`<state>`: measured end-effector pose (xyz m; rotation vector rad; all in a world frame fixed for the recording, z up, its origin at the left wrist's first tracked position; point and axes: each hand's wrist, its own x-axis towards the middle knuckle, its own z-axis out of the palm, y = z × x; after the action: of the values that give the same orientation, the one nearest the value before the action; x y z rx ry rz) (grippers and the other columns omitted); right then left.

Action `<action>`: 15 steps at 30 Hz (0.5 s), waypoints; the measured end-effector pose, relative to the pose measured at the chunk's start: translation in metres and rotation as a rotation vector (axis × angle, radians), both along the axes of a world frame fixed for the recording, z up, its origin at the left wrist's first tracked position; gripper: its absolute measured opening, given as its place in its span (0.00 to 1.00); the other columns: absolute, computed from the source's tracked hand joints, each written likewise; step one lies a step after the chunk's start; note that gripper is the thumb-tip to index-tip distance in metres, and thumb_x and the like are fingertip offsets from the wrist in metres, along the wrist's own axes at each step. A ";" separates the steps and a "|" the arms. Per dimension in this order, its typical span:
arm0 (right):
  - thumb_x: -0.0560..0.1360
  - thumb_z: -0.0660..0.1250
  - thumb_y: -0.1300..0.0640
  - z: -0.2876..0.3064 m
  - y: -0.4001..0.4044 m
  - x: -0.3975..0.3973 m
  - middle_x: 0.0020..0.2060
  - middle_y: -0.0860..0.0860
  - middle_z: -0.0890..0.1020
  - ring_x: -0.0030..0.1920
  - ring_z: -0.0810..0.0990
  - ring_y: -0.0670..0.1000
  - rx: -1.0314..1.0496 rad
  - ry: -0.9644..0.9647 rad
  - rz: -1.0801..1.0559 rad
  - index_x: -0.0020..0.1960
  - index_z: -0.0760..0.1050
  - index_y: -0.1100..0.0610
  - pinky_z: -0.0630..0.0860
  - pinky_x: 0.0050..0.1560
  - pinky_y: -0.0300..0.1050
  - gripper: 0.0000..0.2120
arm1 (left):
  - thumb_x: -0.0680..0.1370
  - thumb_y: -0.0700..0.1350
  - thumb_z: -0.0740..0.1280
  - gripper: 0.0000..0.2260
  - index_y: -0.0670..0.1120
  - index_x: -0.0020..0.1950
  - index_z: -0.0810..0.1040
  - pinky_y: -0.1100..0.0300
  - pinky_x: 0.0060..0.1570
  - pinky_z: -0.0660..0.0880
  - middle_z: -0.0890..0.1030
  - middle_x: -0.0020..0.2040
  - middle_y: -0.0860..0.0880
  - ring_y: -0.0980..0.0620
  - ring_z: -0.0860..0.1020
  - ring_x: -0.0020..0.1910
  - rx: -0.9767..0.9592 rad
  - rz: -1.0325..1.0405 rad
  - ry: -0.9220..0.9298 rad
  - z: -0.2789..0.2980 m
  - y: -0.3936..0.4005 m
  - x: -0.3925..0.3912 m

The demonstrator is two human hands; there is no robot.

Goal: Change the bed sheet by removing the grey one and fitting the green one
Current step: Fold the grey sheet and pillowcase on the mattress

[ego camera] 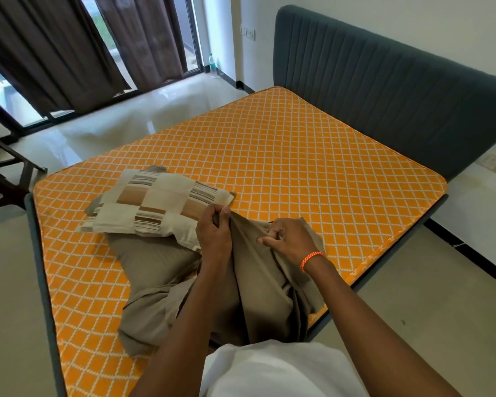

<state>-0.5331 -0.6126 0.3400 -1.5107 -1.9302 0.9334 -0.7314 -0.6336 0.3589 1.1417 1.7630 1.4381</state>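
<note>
Head view:
Sheet: a crumpled grey-brown sheet (161,270) lies bunched on the bare orange mattress (298,167), lower centre of the frame.
Left hand (214,229): fingers curled, pinching a raised fold of the sheet.
Right hand (289,239): fingers curled, gripping the same cloth just beside it; orange wristband (312,260).
Pillow (158,204): checked, resting on the sheet, centre left.
Headboard (384,81): dark, upper right.

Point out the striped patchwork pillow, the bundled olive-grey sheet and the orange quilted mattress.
Striped patchwork pillow (158,204): head view, middle of its top face.
Bundled olive-grey sheet (258,287): head view, fold hanging between the forearms.
Orange quilted mattress (312,173): head view, bare stretch near the headboard.
</note>
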 end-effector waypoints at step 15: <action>0.80 0.67 0.57 -0.028 -0.040 0.004 0.36 0.44 0.81 0.37 0.77 0.42 -0.186 0.061 0.093 0.43 0.79 0.46 0.74 0.43 0.44 0.09 | 0.86 0.49 0.65 0.09 0.45 0.53 0.80 0.61 0.48 0.75 0.83 0.45 0.50 0.55 0.79 0.45 0.014 0.110 0.061 -0.001 0.013 -0.005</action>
<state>-0.5287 -0.6529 0.3118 -1.4849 -1.9286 1.2153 -0.7363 -0.6204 0.3577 1.1221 1.8869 1.4954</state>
